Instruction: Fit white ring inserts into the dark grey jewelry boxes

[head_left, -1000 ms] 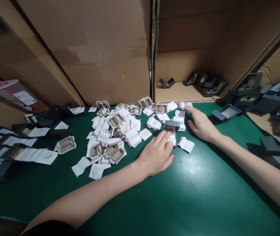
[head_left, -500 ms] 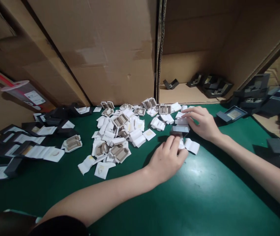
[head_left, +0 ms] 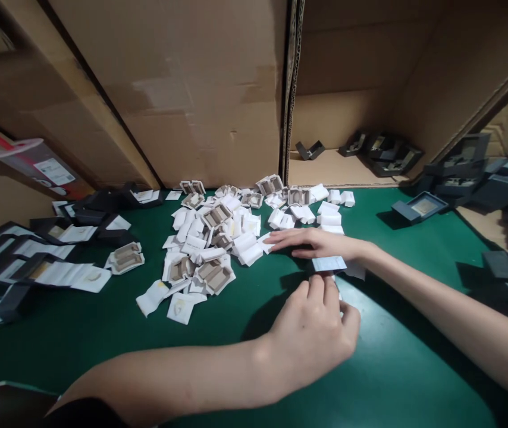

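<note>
Your left hand (head_left: 319, 321): fingers gripping a box (head_left: 329, 263), now nearer the table's (head_left: 414, 362) near edge. Your right hand (head_left: 314, 242): shifted left, fingers extended at a card (head_left: 263, 242); hands at separate items.

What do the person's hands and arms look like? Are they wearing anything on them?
The left hand and right hand are both bare, with no gloves or watch to be seen. A dark, plain sleeve shows at the bottom edge on the left arm. The right arm is bare as far as the picture shows.
</note>
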Motion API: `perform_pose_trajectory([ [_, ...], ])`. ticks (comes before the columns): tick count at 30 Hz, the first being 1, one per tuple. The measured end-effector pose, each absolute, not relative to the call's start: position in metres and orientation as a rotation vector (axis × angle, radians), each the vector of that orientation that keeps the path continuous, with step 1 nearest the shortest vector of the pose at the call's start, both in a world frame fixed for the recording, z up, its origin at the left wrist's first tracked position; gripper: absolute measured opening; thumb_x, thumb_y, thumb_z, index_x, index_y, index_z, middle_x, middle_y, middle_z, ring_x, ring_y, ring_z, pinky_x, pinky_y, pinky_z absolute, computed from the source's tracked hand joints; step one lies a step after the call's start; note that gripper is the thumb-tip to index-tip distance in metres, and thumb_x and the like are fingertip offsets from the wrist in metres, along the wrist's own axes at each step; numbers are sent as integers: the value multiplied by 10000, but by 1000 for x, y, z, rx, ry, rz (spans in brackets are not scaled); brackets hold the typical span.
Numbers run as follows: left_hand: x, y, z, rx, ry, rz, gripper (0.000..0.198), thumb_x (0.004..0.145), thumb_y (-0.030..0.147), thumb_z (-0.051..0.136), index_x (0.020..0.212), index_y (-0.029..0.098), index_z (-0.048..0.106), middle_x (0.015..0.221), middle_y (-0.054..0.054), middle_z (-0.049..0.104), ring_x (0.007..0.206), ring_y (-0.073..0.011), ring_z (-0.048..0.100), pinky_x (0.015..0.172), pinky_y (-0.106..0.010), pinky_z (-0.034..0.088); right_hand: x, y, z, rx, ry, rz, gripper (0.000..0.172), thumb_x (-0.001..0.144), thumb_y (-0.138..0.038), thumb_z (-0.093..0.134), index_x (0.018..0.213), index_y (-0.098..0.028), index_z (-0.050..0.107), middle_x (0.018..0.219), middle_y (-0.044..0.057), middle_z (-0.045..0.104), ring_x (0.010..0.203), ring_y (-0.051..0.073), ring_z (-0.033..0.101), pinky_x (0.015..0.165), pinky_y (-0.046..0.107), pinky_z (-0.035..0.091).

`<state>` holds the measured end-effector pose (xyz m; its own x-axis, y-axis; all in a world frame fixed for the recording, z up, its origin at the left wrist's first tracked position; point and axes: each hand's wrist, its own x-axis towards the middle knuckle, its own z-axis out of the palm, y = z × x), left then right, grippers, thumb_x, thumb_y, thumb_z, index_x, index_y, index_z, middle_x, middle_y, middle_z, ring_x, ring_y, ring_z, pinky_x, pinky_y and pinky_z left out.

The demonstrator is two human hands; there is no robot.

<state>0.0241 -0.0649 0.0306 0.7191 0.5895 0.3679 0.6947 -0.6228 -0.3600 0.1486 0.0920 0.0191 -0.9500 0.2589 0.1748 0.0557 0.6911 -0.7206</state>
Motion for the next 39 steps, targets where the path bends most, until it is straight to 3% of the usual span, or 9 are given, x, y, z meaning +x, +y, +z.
perform_pose_trajectory([
  [5, 16, -66, 50, -2602, -1089, -131, 110, 812, 43, 491, 846, 134, 542, 869, -115, 658, 783, -226, 630, 612, -306, 496, 144, 94, -6, -372, -2564, 631, 310, 906, -215, 503, 1201, -222, 600, 1191, 94, 590, 1106, 208, 535, 953, 421, 457],
  [10, 5, -52, 59, -2747, -1140, -33, 125, 793, 94, 586, 897, 147, 540, 940, -101, 634, 882, -245, 619, 678, -334, 512, 146, 89, -13, -594, -2453, 274, 229, 919, -241, 477, 1098, -235, 619, 1086, 98, 586, 1007, 231, 524, 856, 439, 463],
  [13, 1, -45, 61, -2785, -1153, 37, 196, 780, 95, 611, 955, 144, 537, 962, -95, 625, 921, -253, 613, 714, -343, 511, 147, 84, -11, -613, -2462, 299, 213, 918, -249, 474, 1074, -205, 612, 1093, 116, 582, 1015, 234, 535, 829, 404, 469],
  [19, -4, -39, 65, -2852, -1177, 95, 160, 828, 55, 521, 955, 151, 539, 941, -74, 638, 893, -236, 626, 700, -339, 505, 152, 84, -10, -873, -2136, 439, 162, 885, -291, 505, 822, -198, 622, 794, 60, 624, 713, 175, 554, 656, 317, 436],
  [25, -11, -33, 72, -2880, -1238, 155, 94, 860, 71, 508, 909, 141, 548, 886, -71, 658, 853, -232, 649, 675, -332, 505, 162, 86, -14, -1012, -1825, 563, 212, 910, -332, 462, 797, -193, 576, 612, 5, 600, 565, 143, 568, 570, 284, 447],
  [29, -16, -25, 73, -2825, -1289, 173, 69, 852, 82, 546, 889, 140, 553, 842, -56, 663, 790, -221, 658, 642, -318, 500, 163, 82, -12, -946, -1694, 740, 199, 895, -332, 497, 762, -203, 570, 594, -10, 583, 554, 134, 560, 554, 281, 450],
  [32, -17, -21, 69, -2770, -1286, 132, 90, 851, 89, 559, 930, 131, 563, 901, -72, 662, 850, -228, 656, 675, -326, 505, 162, 78, -8, -885, -1655, 836, 199, 867, -323, 546, 708, -206, 571, 576, -15, 556, 534, 128, 524, 527, 280, 416],
  [39, -16, -19, 60, -2709, -1237, 79, 175, 877, 99, 525, 1046, 119, 567, 981, -91, 653, 945, -230, 637, 709, -318, 502, 160, 70, -5, -834, -1792, 620, 175, 856, -267, 550, 695, -203, 569, 630, -3, 565, 569, 124, 496, 542, 280, 392],
])
